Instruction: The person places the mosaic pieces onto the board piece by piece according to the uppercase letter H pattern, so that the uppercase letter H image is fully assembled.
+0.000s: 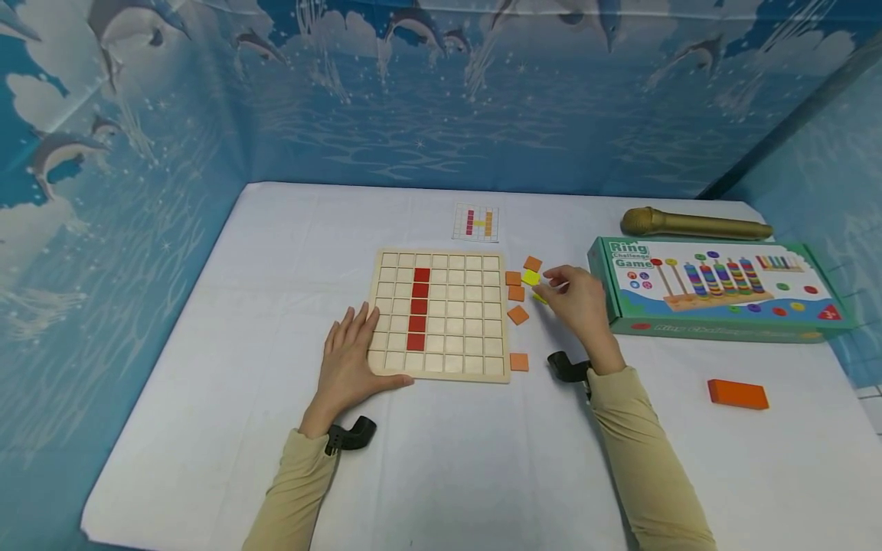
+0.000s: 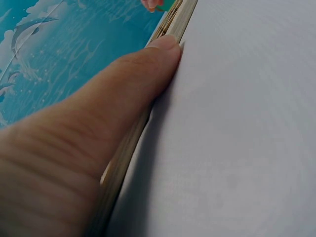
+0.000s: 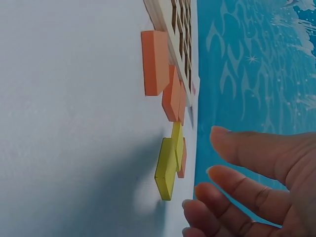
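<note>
A wooden grid board (image 1: 455, 344) lies on the white table, with a column of red square tiles (image 1: 418, 306) set in its cells. My left hand (image 1: 351, 358) rests at the board's near left corner, fingers spread along the left side and thumb (image 2: 143, 69) against the near edge. Right of the board lie several loose orange tiles (image 1: 518, 314) and two yellow tiles (image 1: 530, 277). Beside the nearer yellow tile (image 3: 166, 170) is my right hand (image 1: 577, 300). In the right wrist view its thumb and fingers stand apart, with nothing between them.
Behind the board lies a small pattern card (image 1: 475, 223) with red, yellow and orange squares. At the right are a green Ring Challenge Game box (image 1: 717, 287), a gold microphone (image 1: 696, 223) behind it, and an orange block (image 1: 738, 394) nearer me.
</note>
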Demonstrator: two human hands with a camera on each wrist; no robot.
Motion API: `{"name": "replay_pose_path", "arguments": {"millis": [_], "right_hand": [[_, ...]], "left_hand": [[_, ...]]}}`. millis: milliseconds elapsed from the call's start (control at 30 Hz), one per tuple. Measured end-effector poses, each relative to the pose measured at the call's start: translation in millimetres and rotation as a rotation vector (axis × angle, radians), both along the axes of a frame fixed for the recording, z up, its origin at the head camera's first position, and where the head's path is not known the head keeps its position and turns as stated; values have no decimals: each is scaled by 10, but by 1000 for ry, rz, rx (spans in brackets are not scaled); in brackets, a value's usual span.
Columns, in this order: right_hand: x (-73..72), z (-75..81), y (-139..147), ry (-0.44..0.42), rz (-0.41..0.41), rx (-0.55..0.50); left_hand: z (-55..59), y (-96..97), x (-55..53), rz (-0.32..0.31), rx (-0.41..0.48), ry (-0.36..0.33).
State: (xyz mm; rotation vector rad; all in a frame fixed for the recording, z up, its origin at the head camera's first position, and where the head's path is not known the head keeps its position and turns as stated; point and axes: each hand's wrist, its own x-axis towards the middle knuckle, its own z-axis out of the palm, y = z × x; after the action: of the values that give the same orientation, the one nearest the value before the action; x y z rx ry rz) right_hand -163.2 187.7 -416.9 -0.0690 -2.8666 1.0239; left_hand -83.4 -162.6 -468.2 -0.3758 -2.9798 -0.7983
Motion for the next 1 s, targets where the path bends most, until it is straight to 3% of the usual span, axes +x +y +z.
{"name": "replay_pose_path", "arguments": {"millis": [400, 1000], "right_hand": [[7, -22, 21, -129, 35, 69], [27, -33, 25, -150, 42, 97]], "left_hand": [[-4, 2, 7, 3, -2, -8], [-3, 1, 10, 1, -4, 1]]}}
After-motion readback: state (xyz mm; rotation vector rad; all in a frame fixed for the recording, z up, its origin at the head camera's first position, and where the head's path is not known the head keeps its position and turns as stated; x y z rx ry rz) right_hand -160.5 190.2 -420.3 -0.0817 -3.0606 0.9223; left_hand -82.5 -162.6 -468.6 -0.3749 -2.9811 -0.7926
